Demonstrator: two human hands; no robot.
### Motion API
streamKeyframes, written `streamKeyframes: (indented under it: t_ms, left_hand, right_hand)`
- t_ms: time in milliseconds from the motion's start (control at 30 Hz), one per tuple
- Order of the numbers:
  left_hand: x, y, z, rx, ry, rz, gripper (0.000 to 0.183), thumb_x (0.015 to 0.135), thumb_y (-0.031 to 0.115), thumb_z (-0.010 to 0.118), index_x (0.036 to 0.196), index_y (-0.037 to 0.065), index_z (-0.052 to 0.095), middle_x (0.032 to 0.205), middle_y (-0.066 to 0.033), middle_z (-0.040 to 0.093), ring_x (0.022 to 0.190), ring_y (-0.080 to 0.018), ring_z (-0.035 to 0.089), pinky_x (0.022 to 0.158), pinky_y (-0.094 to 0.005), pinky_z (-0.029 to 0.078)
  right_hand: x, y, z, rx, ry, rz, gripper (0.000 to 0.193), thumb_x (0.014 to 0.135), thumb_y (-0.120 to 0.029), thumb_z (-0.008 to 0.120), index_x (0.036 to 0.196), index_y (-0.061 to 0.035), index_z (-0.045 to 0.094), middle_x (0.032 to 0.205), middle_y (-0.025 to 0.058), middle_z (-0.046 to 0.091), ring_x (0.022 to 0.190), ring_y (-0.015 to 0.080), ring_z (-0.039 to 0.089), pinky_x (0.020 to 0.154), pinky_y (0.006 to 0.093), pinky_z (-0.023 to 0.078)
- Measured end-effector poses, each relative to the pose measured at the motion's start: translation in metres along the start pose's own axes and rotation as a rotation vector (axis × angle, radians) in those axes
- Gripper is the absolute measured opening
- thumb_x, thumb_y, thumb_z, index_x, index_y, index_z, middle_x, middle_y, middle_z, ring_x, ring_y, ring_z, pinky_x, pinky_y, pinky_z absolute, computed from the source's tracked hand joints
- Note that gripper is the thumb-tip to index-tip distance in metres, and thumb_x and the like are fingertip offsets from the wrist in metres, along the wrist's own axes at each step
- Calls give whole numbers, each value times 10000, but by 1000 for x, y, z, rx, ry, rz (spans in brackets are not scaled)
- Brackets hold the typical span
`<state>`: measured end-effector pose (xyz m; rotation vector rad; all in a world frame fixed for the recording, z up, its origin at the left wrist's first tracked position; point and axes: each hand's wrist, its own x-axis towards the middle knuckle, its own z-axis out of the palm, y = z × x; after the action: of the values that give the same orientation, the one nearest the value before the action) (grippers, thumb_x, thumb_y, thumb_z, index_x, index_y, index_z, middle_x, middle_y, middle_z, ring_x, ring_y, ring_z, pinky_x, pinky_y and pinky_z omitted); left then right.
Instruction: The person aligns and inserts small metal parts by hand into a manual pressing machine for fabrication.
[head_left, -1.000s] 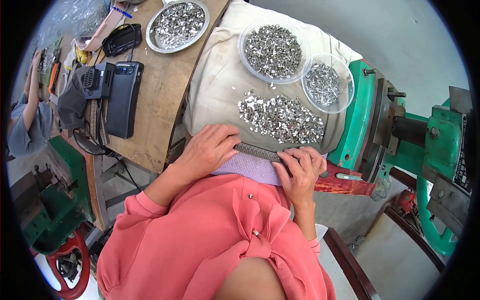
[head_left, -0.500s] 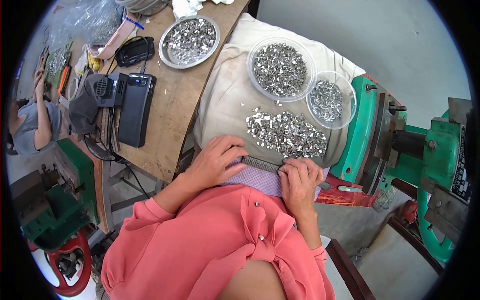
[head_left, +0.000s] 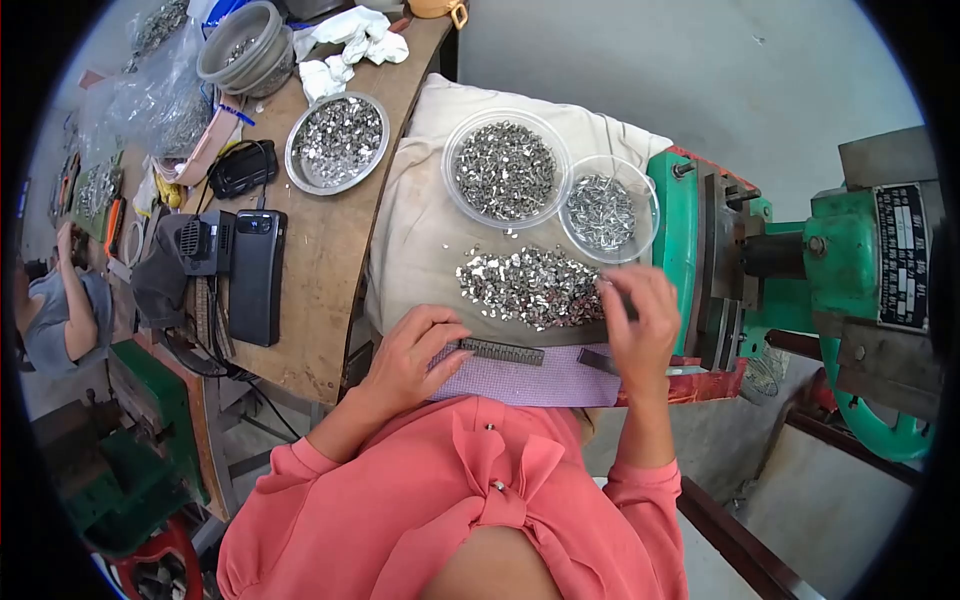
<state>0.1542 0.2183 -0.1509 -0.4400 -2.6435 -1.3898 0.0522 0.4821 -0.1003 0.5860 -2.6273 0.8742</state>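
Observation:
A dark, ruler-like metal strip with notches lies across a purple woven cloth. My left hand grips its left end between thumb and fingers. Raised at the right edge of a loose pile of small shiny metal pieces is my right hand. Its thumb and fingertips are drawn together; whatever is between them is too small to make out. Beyond the pile stand a round clear tub of metal pieces and a smaller clear tub of longer, thin silver parts.
Green machine borders the work cloth on the right. On the wooden table at left are a metal bowl of pieces, a dark phone and cables. A short dark bar lies near my right wrist. Another person sits far left.
My right hand has left the strip's right end and moved up and right to the pile's edge. My left hand stays at the strip's left end. The whole view has shifted.

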Motion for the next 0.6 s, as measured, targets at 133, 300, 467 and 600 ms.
streamKeyframes:
  t_ms: [133,300,467,600]
  left_hand:
    - [7,4,-3,-5,-9,19,287,788,77,768,1046,29,653,1095,-140,603,989,-321,612,836,-392,516]
    - [17,34,-11,-305,-73,101,243,839,134,720,1059,53,657,1092,-130,602,1029,-306,609,896,-407,508]
    - [52,75,-44,-644,-216,286,257,912,199,670,1079,5,639,1067,-173,609,1050,-338,586,942,-423,457]
    - [43,83,-83,-361,-50,277,232,918,205,639,1049,14,628,1042,-162,600,1044,-332,584,972,-438,436]
  right_hand:
    - [46,30,22,-47,-23,-20,143,796,-83,759,933,-75,718,892,86,670,843,286,645,753,383,471]
    - [81,48,49,-166,-148,-177,119,815,-92,696,923,-56,730,850,154,646,829,363,637,752,452,517]
    - [79,81,69,-418,-371,-148,140,813,-120,670,903,-42,743,885,204,659,862,387,631,776,493,507]
    - [89,123,79,-321,-417,-257,329,859,-320,621,941,-25,741,922,244,681,850,395,648,806,512,490]
